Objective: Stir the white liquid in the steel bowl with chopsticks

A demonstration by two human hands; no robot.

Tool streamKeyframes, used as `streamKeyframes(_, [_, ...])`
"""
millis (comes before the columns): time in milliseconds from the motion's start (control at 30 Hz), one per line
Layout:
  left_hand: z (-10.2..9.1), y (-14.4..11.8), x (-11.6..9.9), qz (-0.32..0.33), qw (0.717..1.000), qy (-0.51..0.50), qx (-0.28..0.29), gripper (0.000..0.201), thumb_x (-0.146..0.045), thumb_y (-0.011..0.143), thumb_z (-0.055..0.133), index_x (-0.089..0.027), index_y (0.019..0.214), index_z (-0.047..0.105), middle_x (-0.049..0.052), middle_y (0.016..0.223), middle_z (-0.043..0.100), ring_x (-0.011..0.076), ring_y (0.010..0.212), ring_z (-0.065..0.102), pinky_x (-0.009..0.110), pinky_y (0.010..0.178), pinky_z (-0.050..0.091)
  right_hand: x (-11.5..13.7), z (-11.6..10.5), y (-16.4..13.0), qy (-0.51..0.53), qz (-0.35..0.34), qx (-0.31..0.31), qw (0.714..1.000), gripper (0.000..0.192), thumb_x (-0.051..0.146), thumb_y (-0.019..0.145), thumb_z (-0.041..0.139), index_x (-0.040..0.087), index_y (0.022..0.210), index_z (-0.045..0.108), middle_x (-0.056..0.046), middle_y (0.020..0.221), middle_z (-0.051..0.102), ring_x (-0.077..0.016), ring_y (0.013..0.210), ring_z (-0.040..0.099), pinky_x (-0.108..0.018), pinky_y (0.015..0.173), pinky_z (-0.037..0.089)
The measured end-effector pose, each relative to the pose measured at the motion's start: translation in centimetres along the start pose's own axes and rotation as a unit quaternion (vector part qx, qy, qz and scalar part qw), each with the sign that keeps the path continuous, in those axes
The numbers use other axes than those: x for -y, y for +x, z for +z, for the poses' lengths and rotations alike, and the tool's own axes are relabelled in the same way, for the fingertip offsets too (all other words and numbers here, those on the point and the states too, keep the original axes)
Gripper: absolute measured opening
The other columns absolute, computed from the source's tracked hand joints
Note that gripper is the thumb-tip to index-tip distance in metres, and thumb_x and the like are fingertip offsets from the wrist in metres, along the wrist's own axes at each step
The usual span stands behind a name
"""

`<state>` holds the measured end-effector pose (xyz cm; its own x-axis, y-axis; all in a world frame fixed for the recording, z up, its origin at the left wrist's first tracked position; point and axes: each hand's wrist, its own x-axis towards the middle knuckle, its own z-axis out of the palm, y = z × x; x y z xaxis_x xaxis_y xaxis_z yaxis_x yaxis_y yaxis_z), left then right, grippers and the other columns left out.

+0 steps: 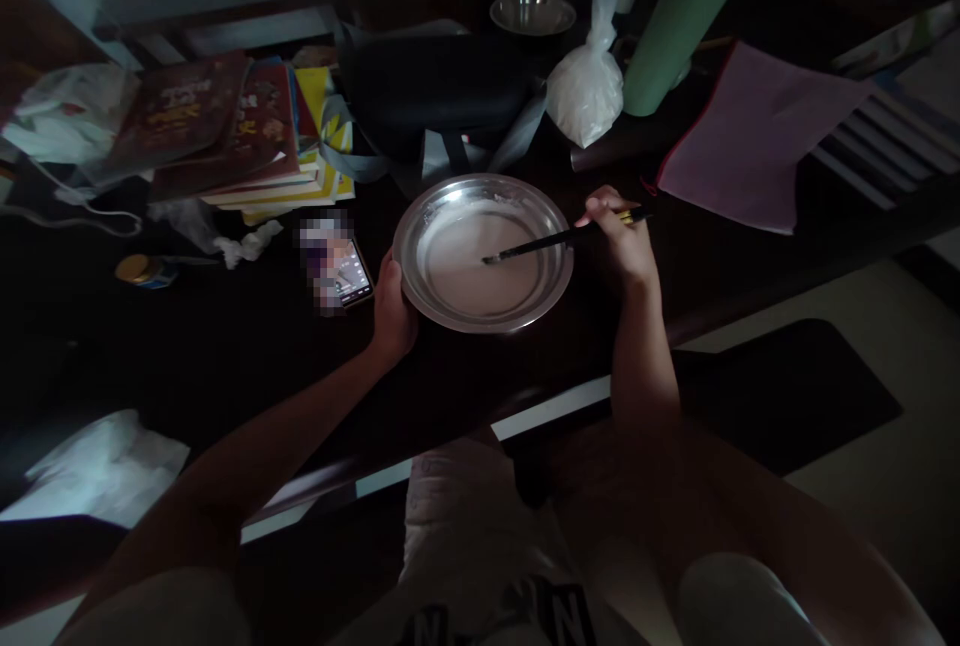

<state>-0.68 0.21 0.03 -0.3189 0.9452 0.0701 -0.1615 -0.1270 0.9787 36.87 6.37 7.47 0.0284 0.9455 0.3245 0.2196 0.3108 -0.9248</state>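
Note:
A shiny metal bowl (551, 291) sits on the dark table in front of me. Inside it is a pale, milky mixture (465, 276), with white powdery residue on the far inner wall. My left hand (394, 309) grips the bowl's left side, thumb near the rim and fingers partly hidden beneath it. Black chopsticks (536, 244) with gold bands are held in my right hand (619, 236), its fingers closed around their upper part. They slant down over the right rim, and their tips touch the mixture near the middle of the bowl.
Left of the bowl lies a lit phone (352, 271), with stacked books (262, 141) behind it. A small jar (142, 271) stands farther left. Behind are a black bag (442, 81), a tied bag of white powder (586, 91), another metal bowl (532, 14) and a green cylinder (682, 26). A pink pouch (750, 146) lies right.

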Motion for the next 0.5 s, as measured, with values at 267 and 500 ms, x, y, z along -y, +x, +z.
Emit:
streamKeyframes(267, [0.19, -0.09, -0.04, -0.002, 1.000, -0.014, -0.018, 0.066, -0.086, 0.109, 0.088, -0.026, 0.135, 0.095, 0.014, 0.154, 0.095, 0.0389, 0.160, 0.083, 0.061, 0.153, 0.058, -0.10, -0.14, 0.14, -0.017, -0.008, 0.000, 1.000, 0.073, 0.103, 0.092, 0.090, 0.034, 0.073, 0.080, -0.003, 0.090, 0.066, -0.0298, 0.108, 0.072, -0.060, 0.120, 0.062])
streamKeyframes(500, [-0.06, 0.04, 0.68, 0.016, 1.000, 0.014, -0.002, 0.071, -0.088, 0.115, 0.079, -0.024, 0.143, 0.091, 0.015, 0.158, 0.093, 0.0393, 0.164, 0.079, 0.058, 0.154, 0.057, -0.10, 0.02, 0.11, -0.034, -0.001, 0.013, 0.999, 0.059, 0.089, 0.096, 0.098, 0.034, 0.079, 0.084, -0.003, 0.091, 0.069, -0.0312, 0.111, 0.076, -0.059, 0.119, 0.065])
